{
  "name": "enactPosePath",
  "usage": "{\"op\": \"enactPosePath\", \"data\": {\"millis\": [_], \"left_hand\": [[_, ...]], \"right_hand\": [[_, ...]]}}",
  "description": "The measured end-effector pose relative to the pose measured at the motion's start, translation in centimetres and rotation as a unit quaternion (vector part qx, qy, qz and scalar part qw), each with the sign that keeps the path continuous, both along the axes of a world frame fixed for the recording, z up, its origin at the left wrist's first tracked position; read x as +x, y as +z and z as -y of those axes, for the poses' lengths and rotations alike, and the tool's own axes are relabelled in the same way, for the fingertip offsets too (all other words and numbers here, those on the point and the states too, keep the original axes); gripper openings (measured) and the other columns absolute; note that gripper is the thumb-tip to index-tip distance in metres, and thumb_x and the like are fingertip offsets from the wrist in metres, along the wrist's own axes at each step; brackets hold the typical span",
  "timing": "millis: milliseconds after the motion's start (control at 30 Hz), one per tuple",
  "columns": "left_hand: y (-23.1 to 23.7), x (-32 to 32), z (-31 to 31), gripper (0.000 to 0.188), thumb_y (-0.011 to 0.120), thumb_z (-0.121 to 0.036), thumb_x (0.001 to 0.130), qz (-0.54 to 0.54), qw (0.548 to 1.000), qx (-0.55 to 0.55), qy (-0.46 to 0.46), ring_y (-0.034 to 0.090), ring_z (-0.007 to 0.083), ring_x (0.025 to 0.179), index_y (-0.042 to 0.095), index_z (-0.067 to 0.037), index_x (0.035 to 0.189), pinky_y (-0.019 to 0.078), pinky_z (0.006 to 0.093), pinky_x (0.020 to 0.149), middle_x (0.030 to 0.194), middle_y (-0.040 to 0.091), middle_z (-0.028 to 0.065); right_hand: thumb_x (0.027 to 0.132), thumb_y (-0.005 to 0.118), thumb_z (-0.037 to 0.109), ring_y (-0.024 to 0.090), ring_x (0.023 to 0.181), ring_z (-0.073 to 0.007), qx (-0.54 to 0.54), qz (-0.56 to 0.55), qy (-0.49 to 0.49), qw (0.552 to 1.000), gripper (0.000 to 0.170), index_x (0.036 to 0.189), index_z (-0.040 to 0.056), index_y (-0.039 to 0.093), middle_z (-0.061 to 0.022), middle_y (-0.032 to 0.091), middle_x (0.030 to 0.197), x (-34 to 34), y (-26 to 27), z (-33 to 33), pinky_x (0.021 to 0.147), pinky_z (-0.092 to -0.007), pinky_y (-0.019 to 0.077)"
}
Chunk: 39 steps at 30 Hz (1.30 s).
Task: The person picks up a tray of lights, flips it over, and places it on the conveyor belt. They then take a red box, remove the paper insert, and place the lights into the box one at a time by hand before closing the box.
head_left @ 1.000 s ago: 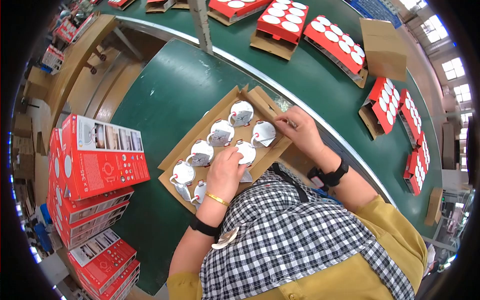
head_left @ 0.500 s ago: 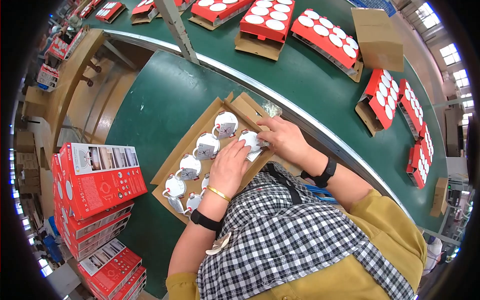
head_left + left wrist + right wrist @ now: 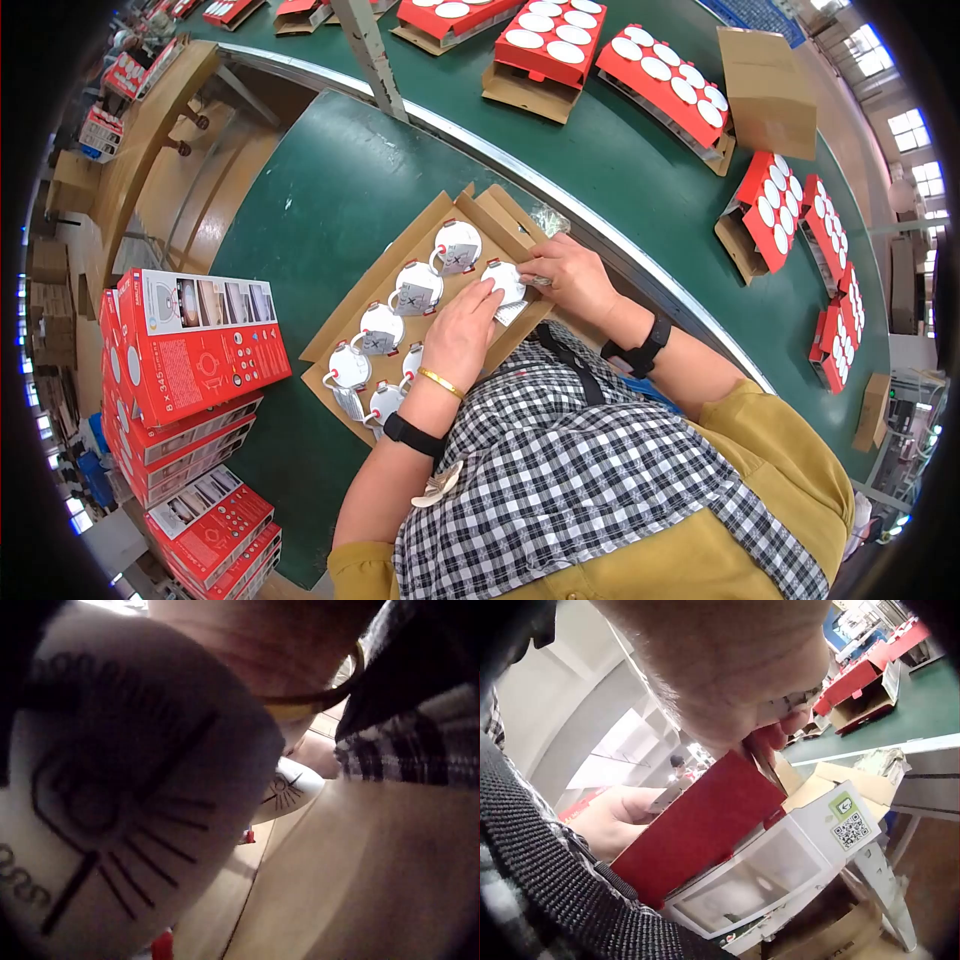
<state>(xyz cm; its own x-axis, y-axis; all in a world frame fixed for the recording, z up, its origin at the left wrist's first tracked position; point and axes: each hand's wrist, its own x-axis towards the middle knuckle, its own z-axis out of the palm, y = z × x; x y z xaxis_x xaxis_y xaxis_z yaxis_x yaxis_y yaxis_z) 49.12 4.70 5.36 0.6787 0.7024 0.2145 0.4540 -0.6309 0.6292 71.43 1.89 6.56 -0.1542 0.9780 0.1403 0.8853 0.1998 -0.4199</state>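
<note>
An open cardboard box [image 3: 322, 372] in the head view holds two rows of white round fixtures with grey and white tags. My left hand [image 3: 460, 335] lies across the near row, fingers extended, fingertips against the end fixture [image 3: 503, 283]. Beside that fixture, at the box's near right wall, my right hand [image 3: 572, 280] pinches a small grey-white piece [image 3: 538, 281], its kind unclear. The right wrist view shows curled fingers over the red inner wall [image 3: 705, 817], with my left hand [image 3: 615, 821] beyond. A large white fixture [image 3: 135, 795] fills the left wrist view's left side.
Red printed boxes [image 3: 200, 340] stand stacked at the left. Past the metal rail [image 3: 600, 215], red trays of white discs [image 3: 550, 40] and a brown carton [image 3: 768, 92] sit on green surface. A metal post [image 3: 368, 55] rises behind the box.
My left hand has shifted along the row to the end fixture. My right hand has gone from the box's corner edge to beside that fixture, and its fingers now pinch a small piece.
</note>
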Motion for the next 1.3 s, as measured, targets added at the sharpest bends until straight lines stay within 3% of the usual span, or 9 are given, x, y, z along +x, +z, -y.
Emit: {"op": "enactPosePath", "data": {"millis": [700, 800, 967, 1033, 1100, 1167, 1233, 1300], "left_hand": [[-0.4, 0.2, 0.0, 0.036, 0.062, 0.003, 0.078, -0.010, 1.000, 0.017, 0.009, 0.061, 0.0290, 0.113, 0.067, -0.005, 0.113, 0.0524, 0.0377, 0.093, 0.123, 0.062, 0.0127], [-0.2, 0.1, 0.2, 0.035, 0.064, 0.001, 0.077, -0.001, 1.000, 0.006, 0.014, 0.061, 0.0296, 0.113, 0.067, -0.005, 0.112, 0.0523, 0.0384, 0.094, 0.124, 0.062, 0.0130], [2.8, -0.4, -0.4, 0.033, 0.072, -0.010, 0.079, 0.042, 0.998, -0.032, 0.029, 0.058, 0.0321, 0.114, 0.067, -0.005, 0.111, 0.0469, 0.0422, 0.096, 0.119, 0.062, 0.0128], [3.7, -0.3, -1.3, 0.033, 0.074, -0.014, 0.080, 0.032, 0.997, -0.027, 0.068, 0.056, 0.0333, 0.114, 0.067, -0.004, 0.110, 0.0428, 0.0437, 0.099, 0.118, 0.062, 0.0123], [4.2, 0.3, -2.9, 0.033, 0.075, -0.016, 0.080, 0.029, 0.981, 0.037, 0.189, 0.056, 0.0334, 0.114, 0.066, -0.005, 0.110, 0.0406, 0.0450, 0.101, 0.118, 0.062, 0.0123], [3.0, 0.1, -3.7, 0.031, 0.075, -0.018, 0.081, 0.023, 0.978, 0.040, 0.203, 0.055, 0.0343, 0.117, 0.066, -0.004, 0.107, 0.0375, 0.0469, 0.105, 0.120, 0.062, 0.0139], [2.3, -0.4, -4.1, 0.026, 0.075, -0.019, 0.081, -0.016, 0.993, 0.011, 0.112, 0.054, 0.0352, 0.121, 0.066, -0.004, 0.100, 0.0351, 0.0486, 0.108, 0.121, 0.062, 0.0154], [1.8, -0.6, -3.5, 0.021, 0.075, -0.020, 0.081, -0.019, 0.996, -0.015, 0.084, 0.052, 0.0353, 0.125, 0.065, -0.003, 0.092, 0.0338, 0.0511, 0.110, 0.120, 0.063, 0.0163]], "right_hand": [[0.064, 0.077, 0.010, 0.060, 0.094, -0.0212, -0.003, 0.013, -0.013, 1.000, 0.029, 0.093, 0.0142, 0.076, 0.0001, 0.066, 0.096, -0.6, -0.1, 0.1, 0.077, -0.0327, 0.0537], [0.067, 0.077, 0.011, 0.062, 0.095, -0.0219, -0.010, 0.018, -0.011, 1.000, 0.027, 0.093, 0.0149, 0.076, -0.0010, 0.066, 0.098, -0.7, 0.7, 0.0, 0.078, -0.0331, 0.0541], [0.076, 0.076, 0.014, 0.064, 0.097, -0.0239, 0.020, -0.088, -0.031, 0.995, 0.019, 0.095, 0.0158, 0.075, -0.0024, 0.066, 0.101, 0.2, 2.5, -2.2, 0.080, -0.0352, 0.0548], [0.078, 0.075, 0.014, 0.063, 0.097, -0.0241, 0.020, -0.087, -0.018, 0.996, 0.018, 0.096, 0.0150, 0.075, -0.0028, 0.066, 0.104, 0.4, 2.6, -3.9, 0.080, -0.0354, 0.0545], [0.078, 0.074, 0.014, 0.062, 0.102, -0.0239, 0.031, -0.088, 0.030, 0.995, 0.018, 0.096, 0.0144, 0.075, -0.0036, 0.065, 0.107, 0.2, 2.3, -5.5, 0.082, -0.0361, 0.0542], [0.077, 0.075, 0.013, 0.062, 0.102, -0.0241, 0.025, -0.082, 0.041, 0.995, 0.018, 0.096, 0.0139, 0.075, -0.0048, 0.065, 0.110, -0.5, 2.0, -6.8, 0.082, -0.0360, 0.0540], [0.077, 0.076, 0.012, 0.062, 0.102, -0.0243, 0.021, -0.075, 0.051, 0.996, 0.019, 0.095, 0.0134, 0.075, -0.0059, 0.064, 0.112, -1.0, 1.7, -7.8, 0.083, -0.0359, 0.0538], [0.077, 0.076, 0.014, 0.062, 0.102, -0.0241, 0.015, -0.040, 0.060, 0.997, 0.018, 0.094, 0.0148, 0.075, -0.0044, 0.064, 0.113, -1.2, 1.2, -8.5, 0.082, -0.0361, 0.0540]]}}
